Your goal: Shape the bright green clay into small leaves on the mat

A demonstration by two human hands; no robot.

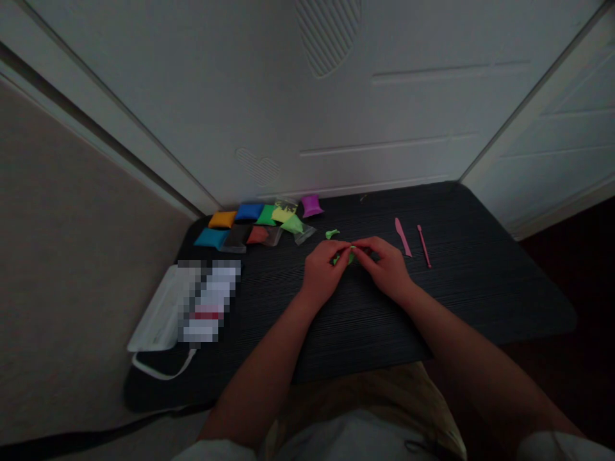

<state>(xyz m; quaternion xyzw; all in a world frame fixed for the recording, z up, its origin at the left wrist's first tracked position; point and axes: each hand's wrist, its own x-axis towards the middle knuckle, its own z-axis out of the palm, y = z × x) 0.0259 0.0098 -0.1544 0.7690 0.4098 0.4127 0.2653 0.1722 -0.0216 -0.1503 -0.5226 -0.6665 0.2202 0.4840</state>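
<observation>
Left hand (323, 272) and right hand (385, 266) pinch a green clay piece (346, 256) between their fingertips (partly hidden).

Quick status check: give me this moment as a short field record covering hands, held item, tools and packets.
left hand: left hand pinching the green clay piece
right hand: right hand pinching the same piece from the other side
loose bit: small green clay lump lying apart, just beyond the hands
tools: pink plastic knife and thin pink stick tool, right of the hands, untouched
packets: coloured clay packets clustered at far left
surface: dark ribbed table
</observation>
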